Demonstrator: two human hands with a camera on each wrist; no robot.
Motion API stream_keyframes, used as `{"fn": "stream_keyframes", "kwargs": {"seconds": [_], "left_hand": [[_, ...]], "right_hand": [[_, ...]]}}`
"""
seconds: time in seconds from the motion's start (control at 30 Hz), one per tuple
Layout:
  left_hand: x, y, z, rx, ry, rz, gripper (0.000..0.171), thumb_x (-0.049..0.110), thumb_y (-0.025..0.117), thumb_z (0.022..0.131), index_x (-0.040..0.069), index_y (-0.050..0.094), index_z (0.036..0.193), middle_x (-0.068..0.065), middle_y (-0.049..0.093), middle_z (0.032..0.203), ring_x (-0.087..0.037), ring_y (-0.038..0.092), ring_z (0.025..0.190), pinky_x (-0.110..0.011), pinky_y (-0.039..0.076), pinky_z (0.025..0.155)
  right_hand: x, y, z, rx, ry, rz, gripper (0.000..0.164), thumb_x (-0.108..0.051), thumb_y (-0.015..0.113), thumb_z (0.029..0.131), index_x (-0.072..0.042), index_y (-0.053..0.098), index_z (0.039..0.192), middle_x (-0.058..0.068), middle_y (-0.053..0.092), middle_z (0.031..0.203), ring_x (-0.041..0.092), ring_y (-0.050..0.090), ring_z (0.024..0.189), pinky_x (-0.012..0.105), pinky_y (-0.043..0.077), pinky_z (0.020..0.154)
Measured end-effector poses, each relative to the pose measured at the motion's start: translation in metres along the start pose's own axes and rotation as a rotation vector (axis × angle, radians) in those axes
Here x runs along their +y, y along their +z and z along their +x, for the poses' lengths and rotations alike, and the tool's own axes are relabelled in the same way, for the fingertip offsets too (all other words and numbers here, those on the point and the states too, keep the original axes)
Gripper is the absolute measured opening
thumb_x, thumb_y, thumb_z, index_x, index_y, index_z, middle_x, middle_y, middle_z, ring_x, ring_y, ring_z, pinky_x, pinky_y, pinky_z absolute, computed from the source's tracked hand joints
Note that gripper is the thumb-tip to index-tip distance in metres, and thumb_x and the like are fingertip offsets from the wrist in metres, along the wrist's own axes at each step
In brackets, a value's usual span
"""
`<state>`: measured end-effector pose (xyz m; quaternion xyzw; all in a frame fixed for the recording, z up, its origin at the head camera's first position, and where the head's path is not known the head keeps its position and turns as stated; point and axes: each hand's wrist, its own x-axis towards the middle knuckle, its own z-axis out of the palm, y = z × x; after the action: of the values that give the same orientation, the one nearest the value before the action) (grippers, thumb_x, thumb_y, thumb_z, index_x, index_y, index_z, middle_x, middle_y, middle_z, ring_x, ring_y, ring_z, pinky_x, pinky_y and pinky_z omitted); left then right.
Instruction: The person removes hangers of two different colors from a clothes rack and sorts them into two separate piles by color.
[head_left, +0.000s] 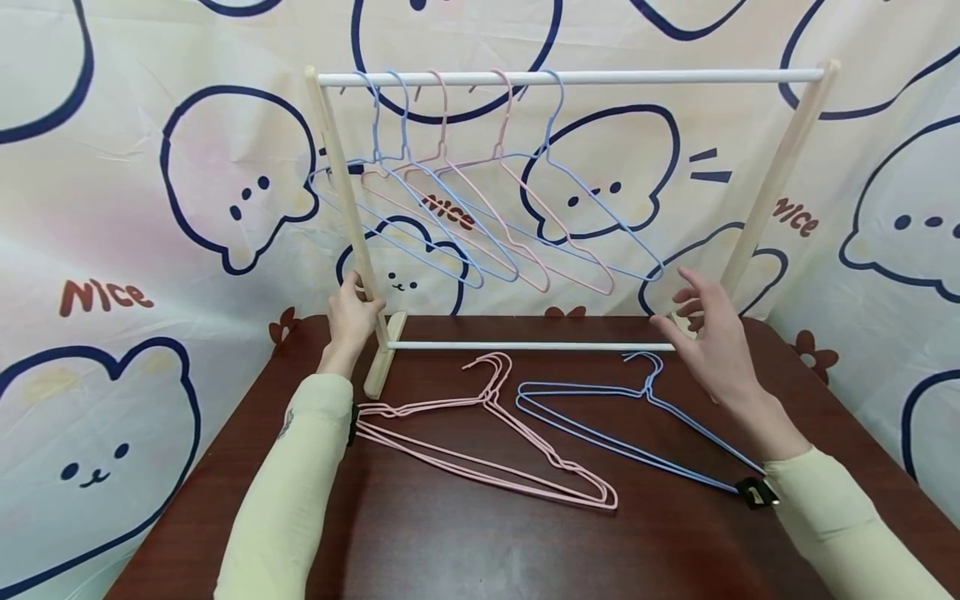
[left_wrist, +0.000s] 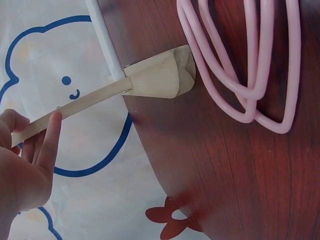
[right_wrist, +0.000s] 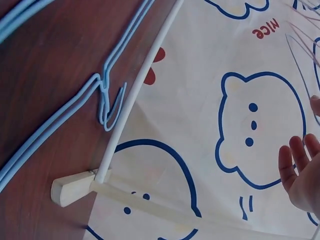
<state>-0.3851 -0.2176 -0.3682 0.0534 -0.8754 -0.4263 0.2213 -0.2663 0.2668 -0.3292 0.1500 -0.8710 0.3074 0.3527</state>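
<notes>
My left hand grips the left wooden post of a clothes rack, thumb and fingers round it. In the head view, my right hand is raised beside the rack's right post, fingers spread and nothing held. From the rack's white top rail hang several wire hangers, pink and blue; the rightmost is a blue hanger. A stack of pink hangers lies on the table nearest my left forearm. Two blue hangers lie under my right wrist.
The dark wooden table reaches back to a cartoon-print cloth behind the rack. A white lower rail joins the posts close to the tabletop. The rack's left foot points forward beside the pink hangers.
</notes>
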Motion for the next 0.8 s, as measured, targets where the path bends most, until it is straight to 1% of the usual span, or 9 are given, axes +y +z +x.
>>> {"fn": "stream_keyframes", "kwargs": {"seconds": [0.07,0.17,0.37,0.5,0.6,0.7,0.8], "left_hand": [[0.0,0.0,0.0,-0.003,0.002,0.0,0.027,0.008,0.062,0.09,0.004,0.051,0.114,-0.026,0.069,0.113,-0.04,0.069,0.1,-0.052,0.06,0.081],[0.0,0.0,-0.001,-0.004,-0.001,0.0,0.027,0.008,0.062,0.09,0.003,0.05,0.114,-0.026,0.069,0.113,-0.041,0.069,0.1,-0.052,0.059,0.081],[0.0,-0.001,0.0,0.001,0.0,0.002,0.027,0.009,0.063,0.091,0.004,0.05,0.115,-0.026,0.068,0.114,-0.04,0.069,0.101,-0.052,0.059,0.082],[0.0,-0.001,-0.001,-0.006,-0.003,0.0,0.027,0.008,0.062,0.091,0.003,0.05,0.115,-0.026,0.068,0.114,-0.041,0.069,0.101,-0.052,0.059,0.081],[0.001,-0.001,-0.002,-0.014,-0.007,-0.003,0.027,0.008,0.062,0.092,0.004,0.05,0.115,-0.026,0.068,0.115,-0.041,0.069,0.1,-0.052,0.06,0.081],[0.002,-0.001,-0.002,-0.01,-0.007,-0.004,0.027,0.008,0.062,0.092,0.004,0.05,0.115,-0.026,0.068,0.115,-0.041,0.069,0.1,-0.052,0.06,0.081],[0.001,0.0,-0.002,-0.003,-0.007,0.0,0.027,0.008,0.062,0.091,0.004,0.05,0.115,-0.025,0.069,0.114,-0.04,0.069,0.101,-0.052,0.06,0.081]], "right_hand": [[0.001,0.004,0.004,0.002,0.004,0.028,0.077,-0.009,0.075,0.087,-0.024,0.037,0.153,0.016,0.059,0.113,0.021,0.056,0.09,0.009,0.04,0.074],[0.001,0.009,0.011,0.014,-0.006,0.048,0.079,-0.008,0.074,0.087,-0.028,0.035,0.154,0.016,0.059,0.113,0.021,0.058,0.088,0.005,0.04,0.073],[-0.003,0.015,0.028,0.042,-0.067,0.006,0.081,-0.005,0.075,0.086,-0.027,0.036,0.153,0.018,0.06,0.108,0.03,0.065,0.081,0.002,0.037,0.068],[-0.005,0.018,0.036,0.043,-0.079,-0.021,0.082,-0.007,0.076,0.085,-0.027,0.037,0.154,0.018,0.06,0.106,0.025,0.063,0.075,0.001,0.037,0.064],[-0.006,0.019,0.041,0.057,-0.125,-0.067,0.081,-0.006,0.077,0.084,-0.026,0.039,0.153,0.015,0.063,0.1,0.021,0.057,0.066,0.007,0.038,0.06],[-0.009,0.021,0.046,0.092,-0.206,-0.142,0.077,-0.006,0.078,0.084,-0.024,0.043,0.151,0.013,0.065,0.091,0.02,0.052,0.058,0.019,0.04,0.055],[-0.011,0.023,0.048,0.129,-0.261,-0.206,0.074,-0.006,0.078,0.083,-0.022,0.047,0.149,0.012,0.066,0.087,0.022,0.051,0.055,0.031,0.039,0.05]]}}
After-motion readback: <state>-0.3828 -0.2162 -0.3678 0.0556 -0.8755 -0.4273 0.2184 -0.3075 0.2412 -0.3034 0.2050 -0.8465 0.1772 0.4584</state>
